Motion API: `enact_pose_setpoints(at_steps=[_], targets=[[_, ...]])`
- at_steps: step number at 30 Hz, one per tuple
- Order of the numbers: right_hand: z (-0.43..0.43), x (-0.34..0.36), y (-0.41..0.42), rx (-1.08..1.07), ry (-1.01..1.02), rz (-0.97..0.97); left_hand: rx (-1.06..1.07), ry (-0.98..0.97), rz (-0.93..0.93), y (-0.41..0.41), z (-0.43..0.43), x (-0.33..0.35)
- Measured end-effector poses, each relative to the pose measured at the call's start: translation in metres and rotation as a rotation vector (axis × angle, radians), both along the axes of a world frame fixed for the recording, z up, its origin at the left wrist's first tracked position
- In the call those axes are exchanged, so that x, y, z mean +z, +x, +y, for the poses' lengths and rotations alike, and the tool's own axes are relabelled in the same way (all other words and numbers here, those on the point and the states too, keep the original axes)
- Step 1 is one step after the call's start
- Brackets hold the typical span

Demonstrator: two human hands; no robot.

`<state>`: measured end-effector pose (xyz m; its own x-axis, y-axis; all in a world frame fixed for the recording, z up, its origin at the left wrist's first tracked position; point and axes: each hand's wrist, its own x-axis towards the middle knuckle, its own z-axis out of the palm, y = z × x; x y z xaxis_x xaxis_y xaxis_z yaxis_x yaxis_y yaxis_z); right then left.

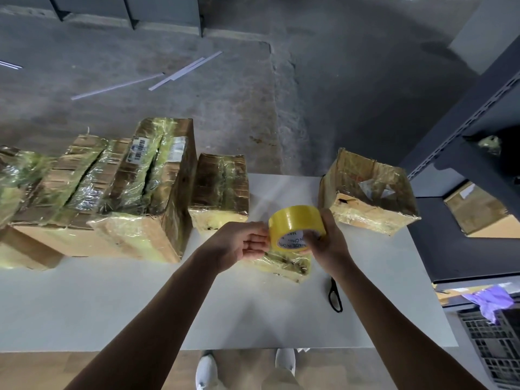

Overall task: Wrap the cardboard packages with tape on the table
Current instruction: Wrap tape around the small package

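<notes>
Going from the left, I'm seeing tape-wrapped cardboard packages [112,192] sitting in a row on the white table [112,305]. The left hand [242,243] is pinching the left rim of the yellow tape roll [295,225], held over a small wrapped package [284,264]. The right hand [329,243] is gripping the roll. Just right of that, black scissors [334,295] are lying flat, with a battered package [368,198] sitting behind them.

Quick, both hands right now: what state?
Left hand: fingertips at the tape roll; grip cannot be told.
Right hand: holds the tape roll.
</notes>
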<state>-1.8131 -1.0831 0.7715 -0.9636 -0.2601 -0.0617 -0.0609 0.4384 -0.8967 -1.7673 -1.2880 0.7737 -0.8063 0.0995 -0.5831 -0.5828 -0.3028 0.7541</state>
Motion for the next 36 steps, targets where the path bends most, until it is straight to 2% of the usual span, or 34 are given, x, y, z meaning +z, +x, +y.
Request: enact_pose_setpoints(at_steps=[2, 8, 13, 17, 20, 23, 25, 27, 30, 33, 36], targets=[[-0.002, -0.003, 0.004, 0.012, 0.066, 0.060, -0.063, -0.025, 0.006, 0.003, -0.002, -0.002], [-0.008, -0.004, 0.014, -0.003, 0.105, 0.054, -0.061, 0.163, 0.015, 0.011, -0.008, -0.009], [-0.013, 0.006, 0.018, 0.057, 0.325, 0.115, -0.054, -0.112, 0.034, 0.011, -0.010, -0.016], [-0.018, 0.013, 0.021, 0.064, 0.450, 0.177, -0.106, -0.261, 0.080, 0.009, -0.016, -0.018], [-0.011, 0.018, 0.021, 0.075, 0.576, 0.268, -0.018, -0.375, 0.088, 0.006, -0.026, -0.015], [-0.003, 0.022, 0.020, 0.113, 0.723, 0.334, 0.064, -0.388, 0.105, 0.004, -0.032, -0.012], [-0.007, 0.026, 0.019, 0.151, 0.725, 0.346, 0.097, -0.340, 0.080, 0.008, -0.034, -0.012], [-0.010, 0.030, 0.018, 0.207, 0.625, 0.304, 0.086, -0.346, 0.063, 0.014, -0.034, -0.015], [-0.007, 0.032, 0.014, 0.285, 0.426, 0.214, 0.058, -0.500, 0.102, 0.022, -0.034, -0.025], [-0.008, 0.029, 0.011, 0.416, 0.481, 0.337, 0.081, -0.544, 0.095, 0.019, -0.031, -0.032], [-0.013, 0.035, 0.009, 0.489, 0.629, 0.419, 0.127, -0.568, 0.041, 0.017, -0.038, -0.036]])
